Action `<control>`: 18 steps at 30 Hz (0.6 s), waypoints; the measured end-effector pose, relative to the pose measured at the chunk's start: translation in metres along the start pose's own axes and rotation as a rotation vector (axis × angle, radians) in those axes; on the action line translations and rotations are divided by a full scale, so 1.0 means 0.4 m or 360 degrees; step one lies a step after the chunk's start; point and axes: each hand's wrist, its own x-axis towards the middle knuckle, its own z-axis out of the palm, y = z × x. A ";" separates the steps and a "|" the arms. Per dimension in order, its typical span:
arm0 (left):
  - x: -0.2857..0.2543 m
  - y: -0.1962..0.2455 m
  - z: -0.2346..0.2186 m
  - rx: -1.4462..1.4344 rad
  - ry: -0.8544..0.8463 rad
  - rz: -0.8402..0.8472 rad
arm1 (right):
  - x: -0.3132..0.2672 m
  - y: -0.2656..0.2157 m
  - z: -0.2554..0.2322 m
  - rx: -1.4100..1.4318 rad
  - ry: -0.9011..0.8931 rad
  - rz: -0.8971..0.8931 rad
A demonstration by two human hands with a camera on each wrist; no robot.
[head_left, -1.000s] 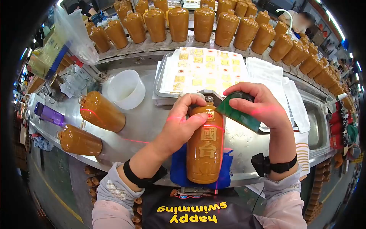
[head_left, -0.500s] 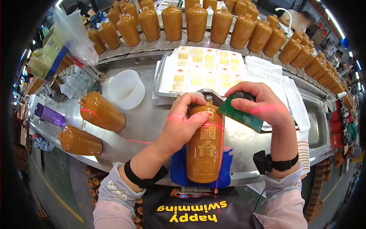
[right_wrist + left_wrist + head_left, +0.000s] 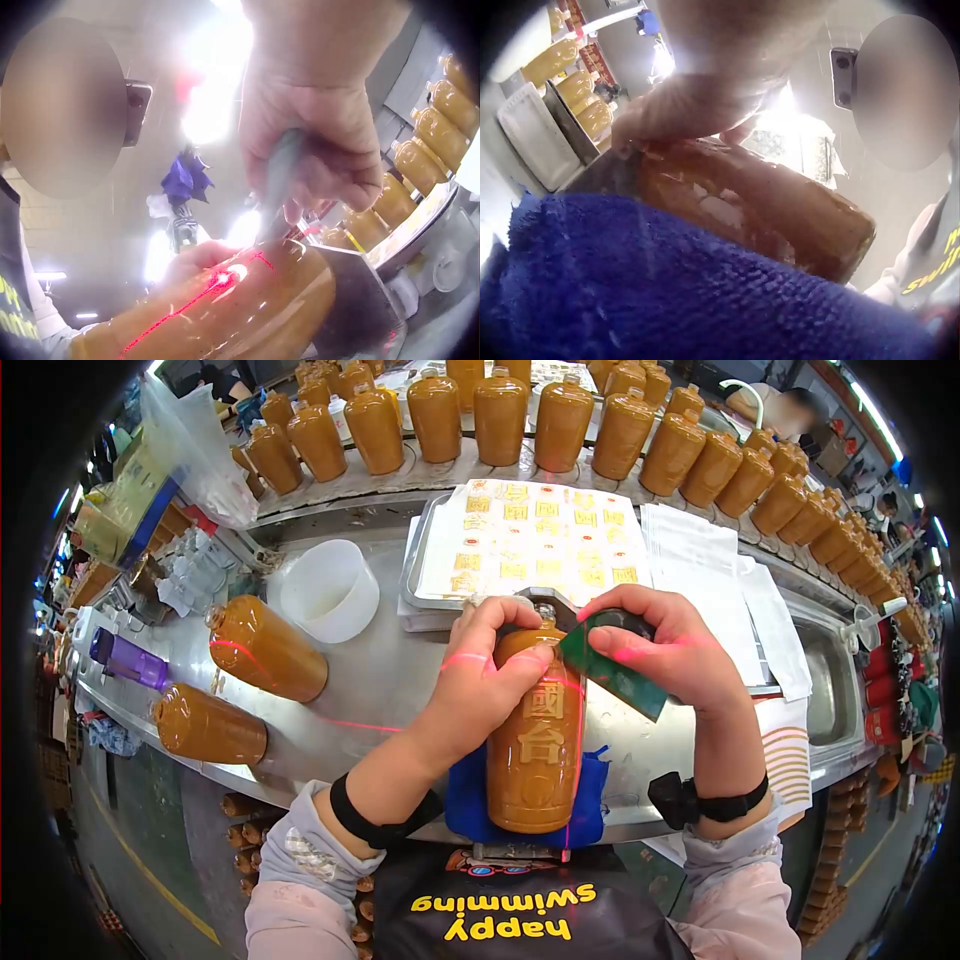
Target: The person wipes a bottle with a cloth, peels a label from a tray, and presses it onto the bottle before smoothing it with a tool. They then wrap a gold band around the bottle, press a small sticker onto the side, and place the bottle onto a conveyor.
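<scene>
A glossy brown bottle (image 3: 535, 790) with raised gold characters lies on a blue cloth (image 3: 592, 800), its neck pointing away from the person. My left hand (image 3: 475, 670) holds it at the shoulder, fingers curled by the neck and thumb on the front. My right hand (image 3: 680, 650) grips a flat green scraper (image 3: 625, 685), whose corner meets the bottle's shoulder beside the left thumb. In the right wrist view the scraper (image 3: 281, 169) is edge-on above the bottle (image 3: 255, 322). Cloth (image 3: 690, 285) fills the lower left wrist view. A red laser line crosses bottle and hands.
A tray (image 3: 412, 575) of gold label sheets (image 3: 545, 535) lies behind the bottle. To the left are a white tub (image 3: 330, 595), two more brown bottles (image 3: 265, 650) (image 3: 210, 725) and a purple cup (image 3: 130, 660). Bottles line a conveyor (image 3: 470, 475); a sink (image 3: 835, 690) is right.
My right hand has brought the scraper left, onto the bottle's shoulder next to the left thumb. The left hand has barely moved. Bottles on the conveyor have shifted left.
</scene>
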 end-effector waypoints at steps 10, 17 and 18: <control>0.008 -0.028 -0.077 0.0028 -0.0036 0.0069 | 0.016 -0.012 0.072 -0.0277 0.0313 -0.0127; 0.001 -0.045 -0.089 -0.0066 0.0019 0.0047 | -0.027 0.018 0.150 -0.1275 0.0439 -0.1035; 0.003 -0.051 -0.090 -0.0067 0.0019 0.0050 | -0.035 0.018 0.169 -0.1381 0.0338 -0.1029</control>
